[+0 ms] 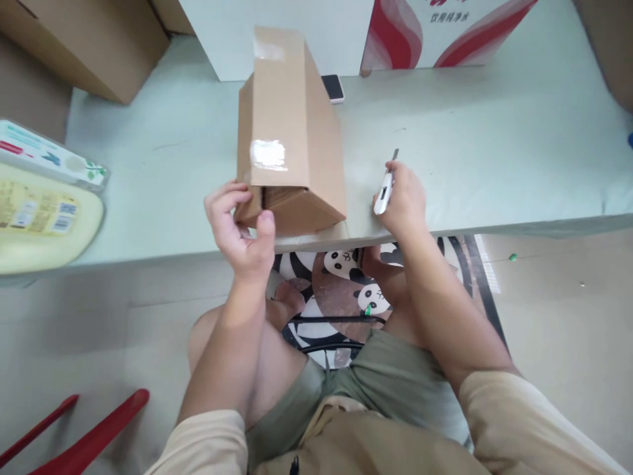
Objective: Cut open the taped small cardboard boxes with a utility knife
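A brown cardboard box (283, 119) stands on the pale table near its front edge, with shiny clear tape on its top face. A dark gap shows along the top edge at its near end. My left hand (240, 227) grips the box's near left corner, fingers on the left side and thumb at the front. To the right of the box, my right hand (406, 198) is closed around a white utility knife (385, 191). Its metal blade sticks out and points away from me, apart from the box.
Behind the box lies a phone (333, 88) beside a large white-and-red carton (435, 39). At the left are a yellow bottle (47, 221), a toothpaste box (52, 155) and a larger cardboard box (93, 49). Below is a panda-patterned mat (326, 290).
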A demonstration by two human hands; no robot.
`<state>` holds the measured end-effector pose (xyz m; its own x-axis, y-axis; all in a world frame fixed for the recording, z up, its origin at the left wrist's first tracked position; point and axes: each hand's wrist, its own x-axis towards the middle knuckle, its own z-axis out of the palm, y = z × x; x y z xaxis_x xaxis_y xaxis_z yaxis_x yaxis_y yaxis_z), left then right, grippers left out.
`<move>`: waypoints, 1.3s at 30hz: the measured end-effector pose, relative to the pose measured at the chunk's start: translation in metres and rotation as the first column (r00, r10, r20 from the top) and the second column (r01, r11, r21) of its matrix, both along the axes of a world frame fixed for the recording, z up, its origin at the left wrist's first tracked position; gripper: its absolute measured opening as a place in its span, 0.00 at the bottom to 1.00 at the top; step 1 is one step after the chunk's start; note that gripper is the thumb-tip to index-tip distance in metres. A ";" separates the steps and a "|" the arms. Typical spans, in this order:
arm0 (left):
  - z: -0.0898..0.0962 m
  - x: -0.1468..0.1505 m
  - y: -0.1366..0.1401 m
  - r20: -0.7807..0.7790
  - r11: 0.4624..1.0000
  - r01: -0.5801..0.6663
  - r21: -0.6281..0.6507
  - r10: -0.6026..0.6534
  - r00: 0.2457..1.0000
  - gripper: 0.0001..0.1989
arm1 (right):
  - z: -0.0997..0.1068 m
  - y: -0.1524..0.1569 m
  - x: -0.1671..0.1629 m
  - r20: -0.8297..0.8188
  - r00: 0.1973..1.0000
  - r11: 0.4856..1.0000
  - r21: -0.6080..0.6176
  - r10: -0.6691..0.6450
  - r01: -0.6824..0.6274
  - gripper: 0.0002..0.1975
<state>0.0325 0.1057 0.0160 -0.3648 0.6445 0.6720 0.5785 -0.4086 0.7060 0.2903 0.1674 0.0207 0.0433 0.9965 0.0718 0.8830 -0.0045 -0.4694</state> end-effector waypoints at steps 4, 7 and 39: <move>0.005 -0.014 0.005 0.292 0.993 -0.072 0.094 0.042 0.955 0.18 | -0.003 -0.001 -0.008 0.060 0.998 0.999 -0.043 -0.028 0.031 0.37; 0.007 -0.027 0.007 0.555 0.998 -0.067 -0.014 0.063 0.829 0.15 | -0.004 -0.004 -0.012 0.046 0.999 0.998 -0.054 -0.021 0.024 0.36; -0.002 -0.045 0.003 0.258 0.971 0.067 -0.229 -0.006 0.966 0.32 | 0.012 -0.023 -0.029 -0.830 0.547 0.991 0.134 0.108 0.007 0.17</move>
